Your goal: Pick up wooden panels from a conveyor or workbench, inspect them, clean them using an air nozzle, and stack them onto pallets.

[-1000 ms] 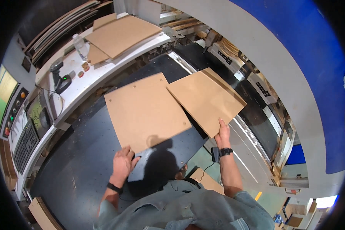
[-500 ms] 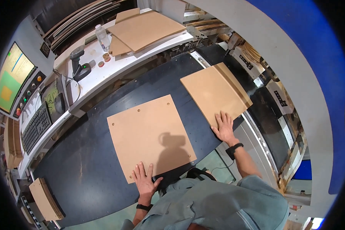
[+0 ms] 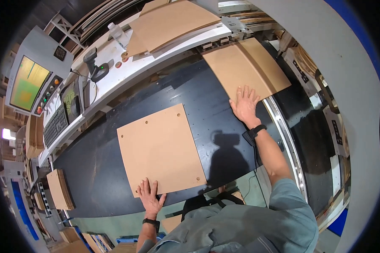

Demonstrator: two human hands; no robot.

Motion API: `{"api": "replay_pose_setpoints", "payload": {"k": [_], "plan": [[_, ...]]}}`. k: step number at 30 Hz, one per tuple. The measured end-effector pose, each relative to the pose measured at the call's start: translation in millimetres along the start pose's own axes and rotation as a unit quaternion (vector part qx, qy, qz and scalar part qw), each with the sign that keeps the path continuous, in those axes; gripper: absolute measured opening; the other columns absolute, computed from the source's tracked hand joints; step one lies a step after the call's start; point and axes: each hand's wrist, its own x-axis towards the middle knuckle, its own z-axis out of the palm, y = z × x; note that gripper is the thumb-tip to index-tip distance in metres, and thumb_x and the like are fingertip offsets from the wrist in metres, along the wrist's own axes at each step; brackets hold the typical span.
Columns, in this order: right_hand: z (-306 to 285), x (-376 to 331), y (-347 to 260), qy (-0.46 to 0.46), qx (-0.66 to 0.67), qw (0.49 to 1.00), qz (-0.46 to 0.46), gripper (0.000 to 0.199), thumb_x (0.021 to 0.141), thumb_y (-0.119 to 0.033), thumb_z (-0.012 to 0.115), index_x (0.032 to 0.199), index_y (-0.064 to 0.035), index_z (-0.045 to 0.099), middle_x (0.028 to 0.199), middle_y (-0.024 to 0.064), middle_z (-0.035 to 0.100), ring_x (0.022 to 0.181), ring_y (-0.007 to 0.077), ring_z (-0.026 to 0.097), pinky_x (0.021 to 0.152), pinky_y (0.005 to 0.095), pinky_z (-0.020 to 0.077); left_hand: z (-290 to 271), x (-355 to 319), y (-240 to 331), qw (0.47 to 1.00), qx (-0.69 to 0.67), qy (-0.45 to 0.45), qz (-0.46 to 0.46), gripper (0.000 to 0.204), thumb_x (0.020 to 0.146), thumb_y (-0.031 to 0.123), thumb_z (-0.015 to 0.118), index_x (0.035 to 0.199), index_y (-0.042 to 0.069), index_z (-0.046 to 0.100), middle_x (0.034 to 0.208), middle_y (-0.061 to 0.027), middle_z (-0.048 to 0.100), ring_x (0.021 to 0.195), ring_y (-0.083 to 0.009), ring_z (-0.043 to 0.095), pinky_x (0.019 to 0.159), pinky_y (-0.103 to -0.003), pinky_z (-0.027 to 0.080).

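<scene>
My left hand (image 3: pixel 150 197) lies with fingers spread on the near left corner of a tan fibreboard panel (image 3: pixel 161 147). That panel rests flat on the dark table (image 3: pixel 99 168) and has small round holes near its corners and far edge. Farther right, my right hand (image 3: pixel 245 105) is spread flat on the near edge of a second fibreboard panel (image 3: pixel 229 69). This second panel reaches across the metal rail (image 3: pixel 283 135) at the table's right, under the machine. Neither hand is closed round anything.
A white shelf (image 3: pixel 150 63) behind the table bears larger boards (image 3: pixel 177 21), a clear bottle (image 3: pixel 117 34), a handheld scanner (image 3: pixel 93 65) and a keyboard (image 3: pixel 57 126). Left of it stands a monitor (image 3: pixel 29 84). Stacked small boards (image 3: pixel 60 189) lie at the table's left end.
The right panel has slid away from me and toward the machine, with my right hand flat on it. My left hand stays on the holed panel's near corner. The view has shifted.
</scene>
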Motion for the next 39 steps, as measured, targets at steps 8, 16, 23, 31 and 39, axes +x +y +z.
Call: {"api": "replay_pose_setpoints", "payload": {"k": [8, 16, 23, 31, 39], "plan": [[10.0, 8.9, 23.8, 0.058, 0.017, 0.998, -0.024, 0.069, 0.092, -0.048, 0.056, 0.145, -0.0053, 0.045, 0.149, 0.0286, 0.036, 0.134, 0.0552, 0.032, 0.105, 0.0756, 0.0205, 1.0, -13.1, -1.6, 1.000, 0.007, 0.025, 0.012, 0.071, 0.084, 0.054, 0.062, 0.143, 0.017, 0.050, 0.156, -0.0212, 0.033, 0.142, -0.0438, 0.031, 0.116, -0.059, 0.018], [36.0, 21.9, 32.4, 0.108, 0.008, 0.994, -0.018, 0.057, 0.093, -0.046, 0.053, 0.141, -0.0156, 0.053, 0.150, 0.0271, 0.038, 0.135, 0.0553, 0.033, 0.105, 0.0766, 0.0197, 10.7, 0.1, -7.1, 0.995, -0.023, 0.063, 0.072, 0.070, 0.085, 0.045, 0.066, 0.145, 0.013, 0.050, 0.156, -0.0222, 0.033, 0.142, -0.0427, 0.032, 0.116, -0.057, 0.021], [-0.7, 19.7, 26.5, 0.068, 0.047, 0.996, -0.040, 0.053, 0.092, -0.042, 0.055, 0.138, -0.0151, 0.055, 0.145, 0.0271, 0.044, 0.132, 0.0565, 0.036, 0.102, 0.0777, 0.0233, 20.1, 4.5, -6.2, 0.994, -0.021, 0.082, 0.062, 0.068, 0.085, 0.050, 0.068, 0.142, 0.015, 0.053, 0.154, -0.0214, 0.037, 0.141, -0.0416, 0.035, 0.115, -0.056, 0.023], [28.5, 18.5, 37.6, 0.080, 0.020, 0.995, -0.057, 0.044, 0.097, -0.046, 0.049, 0.139, -0.0343, 0.055, 0.155, 0.0080, 0.039, 0.136, 0.0525, 0.033, 0.105, 0.0787, 0.0181, 11.3, -4.1, -6.7, 0.995, -0.035, 0.073, 0.058, 0.068, 0.083, 0.047, 0.069, 0.142, 0.016, 0.054, 0.154, -0.0208, 0.037, 0.142, -0.0415, 0.033, 0.116, -0.057, 0.020], [7.8, 11.8, 20.7, 0.070, 0.011, 0.994, -0.080, 0.047, 0.093, -0.036, 0.058, 0.140, -0.0289, 0.056, 0.152, 0.0111, 0.041, 0.135, 0.0506, 0.033, 0.104, 0.0767, 0.0233, 1.5, -11.0, -4.6, 0.998, -0.031, 0.061, 0.013, 0.070, 0.078, 0.046, 0.073, 0.141, 0.022, 0.054, 0.153, -0.0200, 0.038, 0.141, -0.0417, 0.034, 0.115, -0.059, 0.023]]}}
